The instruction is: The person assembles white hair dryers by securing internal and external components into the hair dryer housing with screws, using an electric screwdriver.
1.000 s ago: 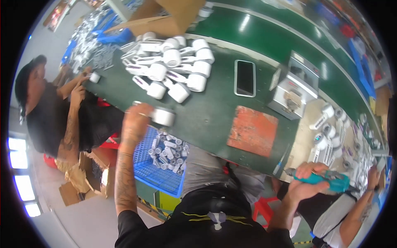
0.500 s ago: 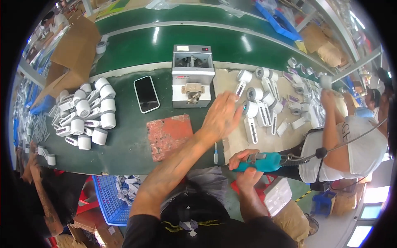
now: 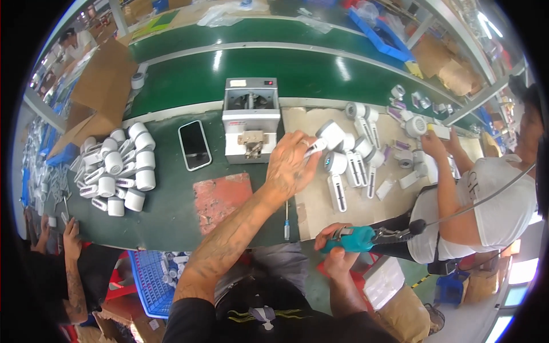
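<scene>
My left hand (image 3: pixel 290 164) is closed on the slim handle of a white handheld device with a round drum-shaped head (image 3: pixel 331 133), tilted above the tan cardboard. In my right hand (image 3: pixel 337 246), near the table's front edge, is a teal electric screwdriver (image 3: pixel 357 239) with a coiled cord at its end. Just right of my left hand, several similar white devices (image 3: pixel 336 191) lie on the cardboard (image 3: pixel 311 208), heads pointing away from me. A grey boxy machine (image 3: pixel 250 128) with a metal fixture on its front stands left of that hand.
A heap of white devices (image 3: pixel 114 166) covers the table's left side, with a phone (image 3: pixel 194 146) beside it. A worn red plate (image 3: pixel 222 200) and a small screwdriver (image 3: pixel 287 228) lie nearer. A blue basket (image 3: pixel 153 286) stands below. Co-workers (image 3: pixel 474 194) sit at both sides.
My left hand has closed on a device's handle and tilted its head up from the cardboard. My right hand keeps the electric screwdriver. The whole view has shifted slightly.
</scene>
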`<control>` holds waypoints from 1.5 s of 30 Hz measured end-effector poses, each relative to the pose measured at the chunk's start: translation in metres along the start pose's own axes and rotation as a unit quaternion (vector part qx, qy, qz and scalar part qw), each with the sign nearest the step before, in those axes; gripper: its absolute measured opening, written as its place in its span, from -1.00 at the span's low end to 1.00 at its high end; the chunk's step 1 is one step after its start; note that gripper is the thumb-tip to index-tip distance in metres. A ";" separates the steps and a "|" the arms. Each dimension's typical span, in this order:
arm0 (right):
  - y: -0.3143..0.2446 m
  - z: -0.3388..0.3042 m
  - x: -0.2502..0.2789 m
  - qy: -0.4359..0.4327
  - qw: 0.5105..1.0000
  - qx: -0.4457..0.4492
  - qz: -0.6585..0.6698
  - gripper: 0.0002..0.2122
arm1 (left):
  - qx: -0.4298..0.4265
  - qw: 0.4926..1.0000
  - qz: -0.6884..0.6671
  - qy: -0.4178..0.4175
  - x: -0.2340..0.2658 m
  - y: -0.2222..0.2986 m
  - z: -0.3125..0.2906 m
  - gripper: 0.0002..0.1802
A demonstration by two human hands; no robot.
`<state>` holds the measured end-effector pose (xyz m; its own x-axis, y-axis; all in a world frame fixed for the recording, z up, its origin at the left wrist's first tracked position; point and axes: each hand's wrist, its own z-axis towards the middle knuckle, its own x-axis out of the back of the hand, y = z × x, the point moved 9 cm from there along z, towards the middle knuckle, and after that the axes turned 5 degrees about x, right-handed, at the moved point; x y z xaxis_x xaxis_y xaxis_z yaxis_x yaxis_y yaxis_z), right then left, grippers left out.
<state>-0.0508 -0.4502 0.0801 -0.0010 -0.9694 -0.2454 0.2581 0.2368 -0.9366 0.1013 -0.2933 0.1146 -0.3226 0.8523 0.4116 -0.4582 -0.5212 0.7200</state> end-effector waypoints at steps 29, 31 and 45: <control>0.055 0.178 -0.184 -0.117 0.978 0.174 -0.013 -0.63 | 0.124 0.974 0.086 -0.172 0.128 -0.076 -0.101 -0.69; 0.051 0.173 -0.187 -0.117 0.980 0.160 -0.025 -0.64 | 0.124 0.973 0.091 -0.171 0.129 -0.078 -0.102 -0.69; 0.051 0.124 -0.181 -0.154 0.982 0.087 0.068 -0.57 | 0.110 0.975 0.112 -0.159 0.130 -0.076 -0.103 -0.69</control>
<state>0.0823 -0.2706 0.1080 0.3310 -0.9091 -0.2531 0.3973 0.3775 -0.8364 0.0087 -0.1476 0.0555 -0.1049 0.7065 0.6999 -0.2056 -0.7040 0.6798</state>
